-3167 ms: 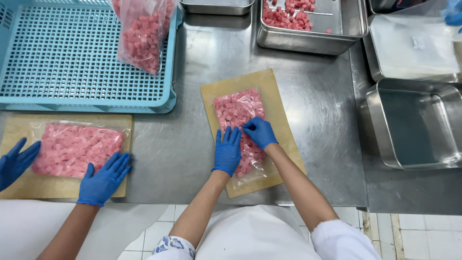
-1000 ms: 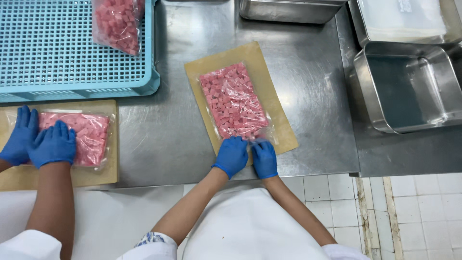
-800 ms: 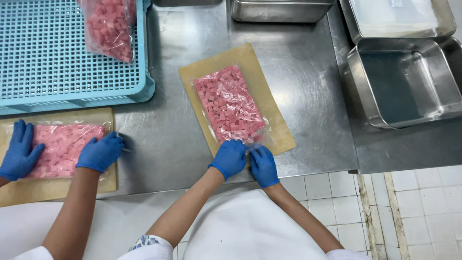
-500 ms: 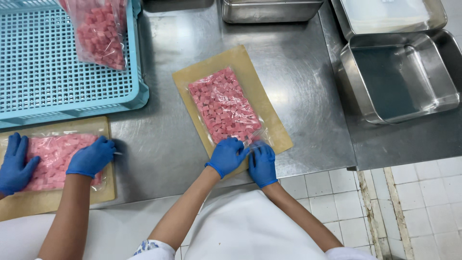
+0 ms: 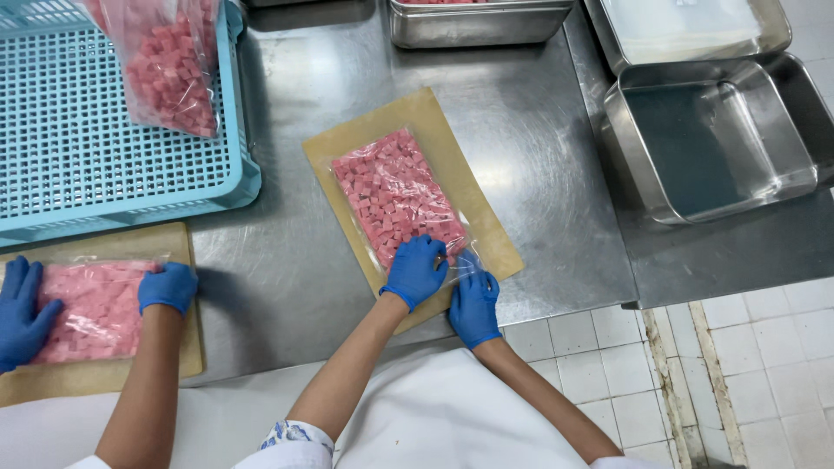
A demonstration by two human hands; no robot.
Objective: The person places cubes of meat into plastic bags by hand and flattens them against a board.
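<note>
Both hands flat on bag of pink cubes.
Your left hand point(image 5: 416, 271) presses bag point(image 5: 395, 198); right hand point(image 5: 474, 306) flat on its open end, gripping nothing, on brown sheet point(image 5: 452, 165).

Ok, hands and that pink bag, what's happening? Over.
Left hand flat on bag of pink cubes. Right hand pressing bag's clear open end. Co-worker's gloved hand well clear.

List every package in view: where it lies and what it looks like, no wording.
Clear bag: flat on a tan board at table centre, filled with pink cubes; left hand and right hand press its near end.
Second clear bag: flat on another tan board at far left, pink cubes, under a co-worker's gloved hands.
Third clear bag: over the blue crate, pink cubes.
</note>
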